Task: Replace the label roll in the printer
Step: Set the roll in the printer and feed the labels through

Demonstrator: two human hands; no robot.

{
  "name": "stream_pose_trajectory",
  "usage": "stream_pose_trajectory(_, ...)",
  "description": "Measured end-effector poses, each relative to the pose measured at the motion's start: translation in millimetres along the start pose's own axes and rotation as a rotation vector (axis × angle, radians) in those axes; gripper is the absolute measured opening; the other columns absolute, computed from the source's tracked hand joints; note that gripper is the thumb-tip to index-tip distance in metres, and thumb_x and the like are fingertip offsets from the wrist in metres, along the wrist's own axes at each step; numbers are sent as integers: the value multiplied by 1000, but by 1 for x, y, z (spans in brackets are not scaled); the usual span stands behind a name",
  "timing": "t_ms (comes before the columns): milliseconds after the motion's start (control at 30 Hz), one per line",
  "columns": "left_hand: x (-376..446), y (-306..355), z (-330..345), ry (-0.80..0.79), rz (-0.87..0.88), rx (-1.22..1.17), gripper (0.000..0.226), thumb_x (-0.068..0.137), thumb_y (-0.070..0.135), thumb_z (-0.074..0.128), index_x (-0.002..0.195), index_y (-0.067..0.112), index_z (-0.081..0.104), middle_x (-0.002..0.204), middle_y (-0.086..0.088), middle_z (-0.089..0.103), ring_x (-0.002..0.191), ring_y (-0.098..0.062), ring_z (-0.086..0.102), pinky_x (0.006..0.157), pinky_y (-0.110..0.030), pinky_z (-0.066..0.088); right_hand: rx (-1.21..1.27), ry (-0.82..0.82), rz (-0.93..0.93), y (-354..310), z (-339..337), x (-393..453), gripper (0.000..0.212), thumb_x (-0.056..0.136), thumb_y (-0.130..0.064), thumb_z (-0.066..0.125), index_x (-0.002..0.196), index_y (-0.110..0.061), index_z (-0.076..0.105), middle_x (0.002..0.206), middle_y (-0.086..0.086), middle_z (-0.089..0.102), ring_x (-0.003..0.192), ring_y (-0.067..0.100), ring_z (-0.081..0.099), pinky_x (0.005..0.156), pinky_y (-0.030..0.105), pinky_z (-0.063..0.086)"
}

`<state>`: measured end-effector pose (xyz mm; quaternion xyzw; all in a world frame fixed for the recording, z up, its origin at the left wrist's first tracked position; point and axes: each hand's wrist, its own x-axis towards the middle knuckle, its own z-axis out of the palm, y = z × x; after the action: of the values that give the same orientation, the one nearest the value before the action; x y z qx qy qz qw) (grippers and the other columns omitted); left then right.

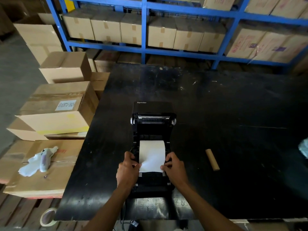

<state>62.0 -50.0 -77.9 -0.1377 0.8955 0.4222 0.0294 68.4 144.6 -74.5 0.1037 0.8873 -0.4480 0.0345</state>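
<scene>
A black label printer (152, 129) stands open on the black table (233, 122), its lid tipped back. A white label roll (152, 149) sits in its bay, with a loose end of paper (151, 165) pulled toward me. My left hand (127, 170) pinches the paper's left edge. My right hand (174, 169) pinches its right edge. An empty brown cardboard core (212, 159) lies on the table to the right of the printer.
Stacked cardboard boxes (56, 104) crowd the table's left side, one carrying crumpled white wrapping (37, 162). A tape roll (48, 216) lies low at the left. Blue shelving (144, 30) full of boxes stands behind. A pale object (304, 147) shows at the right edge.
</scene>
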Motion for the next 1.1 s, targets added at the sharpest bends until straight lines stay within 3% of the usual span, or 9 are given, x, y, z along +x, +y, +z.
stream_pose_trajectory(267,-6,0,2,50,13,-1,35,82,19,73,98,25,42,74,16,68,72,-22,65,58,-33,51,37,99,-21,3,6,-4,29,79,-14,74,77,-23,46,62,5,62,55,18,63,53,40,52)
stream_pose_trajectory(433,-12,5,4,157,17,66,18,86,17,66,89,21,48,68,0,62,60,-27,58,52,-31,43,87,24,-2,4,0,0,32,75,0,76,83,-15,49,69,9,70,63,14,69,62,41,59)
stream_pose_trajectory(633,-19,3,6,232,85,104,24,85,23,74,83,21,49,69,2,66,60,-28,62,51,-29,38,2,76,-100,7,3,0,40,77,-11,77,73,-32,42,67,-2,62,70,12,68,63,39,58)
stream_pose_trajectory(733,-19,3,5,186,57,90,27,87,24,71,86,21,45,69,0,66,63,-32,64,54,-33,43,-18,102,-123,7,5,-1,44,77,-14,77,71,-35,39,67,-4,60,68,12,66,62,35,55)
stream_pose_trajectory(900,-10,6,-2,74,22,106,28,87,23,67,92,22,39,74,1,65,66,-30,61,57,-35,46,-85,36,-112,8,1,1,31,79,-16,76,78,-23,45,65,-10,56,61,-2,56,55,16,42)
stream_pose_trajectory(1100,-7,8,-3,-14,24,120,26,90,21,61,92,24,34,78,-1,64,68,-26,60,58,-34,43,-73,-58,-65,10,-6,8,37,77,-12,74,74,-26,40,70,-3,60,69,4,61,59,36,50)
